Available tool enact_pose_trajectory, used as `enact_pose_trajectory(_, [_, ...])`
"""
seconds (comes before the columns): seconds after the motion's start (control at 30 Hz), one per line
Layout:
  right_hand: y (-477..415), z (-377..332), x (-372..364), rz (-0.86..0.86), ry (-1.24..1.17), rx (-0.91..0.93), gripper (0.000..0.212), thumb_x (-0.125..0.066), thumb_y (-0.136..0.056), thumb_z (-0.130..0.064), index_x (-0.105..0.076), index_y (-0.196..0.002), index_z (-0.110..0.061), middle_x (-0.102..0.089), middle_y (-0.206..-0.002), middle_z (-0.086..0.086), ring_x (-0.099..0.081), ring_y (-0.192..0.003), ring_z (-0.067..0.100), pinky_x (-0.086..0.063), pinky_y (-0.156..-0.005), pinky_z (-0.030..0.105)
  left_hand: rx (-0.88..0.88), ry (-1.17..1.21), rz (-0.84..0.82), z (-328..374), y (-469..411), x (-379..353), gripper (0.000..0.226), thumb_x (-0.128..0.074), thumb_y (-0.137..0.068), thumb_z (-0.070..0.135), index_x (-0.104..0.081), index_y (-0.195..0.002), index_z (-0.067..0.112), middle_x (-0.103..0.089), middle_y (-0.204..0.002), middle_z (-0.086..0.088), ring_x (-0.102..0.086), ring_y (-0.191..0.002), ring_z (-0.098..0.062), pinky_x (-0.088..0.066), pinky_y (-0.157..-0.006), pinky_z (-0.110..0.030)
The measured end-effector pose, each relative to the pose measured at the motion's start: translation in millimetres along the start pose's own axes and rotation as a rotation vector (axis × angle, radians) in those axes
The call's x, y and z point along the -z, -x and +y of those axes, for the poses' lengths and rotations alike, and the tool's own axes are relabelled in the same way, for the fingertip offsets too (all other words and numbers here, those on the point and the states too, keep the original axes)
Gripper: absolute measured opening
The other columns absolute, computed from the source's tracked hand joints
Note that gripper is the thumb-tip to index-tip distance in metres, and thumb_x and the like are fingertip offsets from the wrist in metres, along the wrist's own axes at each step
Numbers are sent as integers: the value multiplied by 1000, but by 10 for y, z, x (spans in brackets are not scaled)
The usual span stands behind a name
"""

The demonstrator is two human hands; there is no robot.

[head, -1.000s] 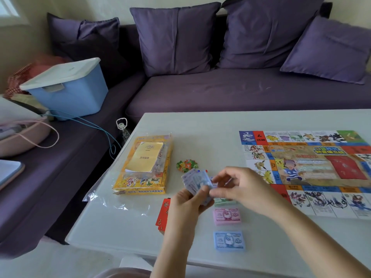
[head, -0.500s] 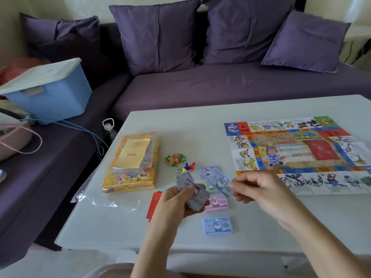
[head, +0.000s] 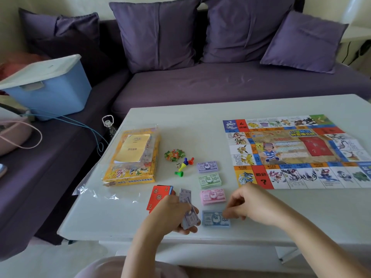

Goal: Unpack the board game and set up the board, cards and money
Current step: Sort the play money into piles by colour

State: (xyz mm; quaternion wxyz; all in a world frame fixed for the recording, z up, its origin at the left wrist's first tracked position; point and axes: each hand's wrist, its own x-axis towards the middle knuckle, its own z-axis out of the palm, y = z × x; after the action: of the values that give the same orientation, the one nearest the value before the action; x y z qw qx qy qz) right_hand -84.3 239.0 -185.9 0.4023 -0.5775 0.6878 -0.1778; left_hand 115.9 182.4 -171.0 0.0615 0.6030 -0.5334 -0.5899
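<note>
One white rectangular table (head: 200, 125) carries all items. The colourful unfolded paper game board (head: 291, 149) lies flat at right, and the yellow cardboard game box (head: 130, 157) in clear wrap lies at left. Between them four banknote stacks form a column: purple stack (head: 207, 167), green stack (head: 210, 180), pink stack (head: 212, 196), blue stack (head: 212, 218). Left hand (head: 170, 213) grasps fanned grey-purple notes (head: 189, 217). Right hand (head: 247, 205) is curled, fingertips on the blue stack; whether it pinches a note cannot be told. Red card pile (head: 158, 197) lies just beside the left hand

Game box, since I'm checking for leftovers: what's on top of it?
A yellow booklet lies on the game box; anything beneath it or inside the box is covered.
</note>
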Motion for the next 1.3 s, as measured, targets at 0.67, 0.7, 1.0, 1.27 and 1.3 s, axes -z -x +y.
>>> enact_pose_trajectory(0.67, [106,6,-244,47,452,393,30,-65,-87,-34,-57,-115,-30,-48,-117,-16,-43,-111,1,-36,-88,17,-15,13,14,14,-2,-35,22,-45,-97,7,-65,-88,2,-73,-86,-17,-69,-63,-23,-55,-57,-26])
enact_pose_trajectory(0.7, [94,18,-252,57,451,407,28,-63,-88,-33,-58,-115,-29,-49,-116,-15,-43,-111,1,-36,-87,17,-17,17,14,8,-4,-38,22,-46,-97,7,-65,-88,2,-73,-85,-17,-69,-63,-23,-55,-57,-26])
enact_pose_trajectory(1.0, [38,104,-304,126,415,451,21,-64,-88,-34,-62,-108,-28,-49,-109,-18,-41,-102,-4,-34,-82,14,-62,54,3,13,34,-19,21,-46,-97,8,-65,-88,4,-73,-90,-18,-70,-71,-25,-57,-66,-31])
enact_pose_trajectory(1.27, [95,-123,-247,297,-274,318,26,-81,-69,-38,-69,-90,-27,-67,-82,-12,-64,-75,7,-52,-65,23,-322,312,-37,12,73,-151,16,-61,-89,14,-69,-93,2,-73,-80,-13,-71,-70,-22,-59,-66,-31])
enact_pose_trajectory(1.3, [83,-137,-241,310,-312,303,21,-81,-71,-31,-70,-88,-26,-69,-80,-9,-66,-73,9,-53,-66,26,-332,346,-55,30,75,-185,17,-62,-87,15,-69,-93,1,-73,-79,-14,-71,-70,-23,-58,-63,-29])
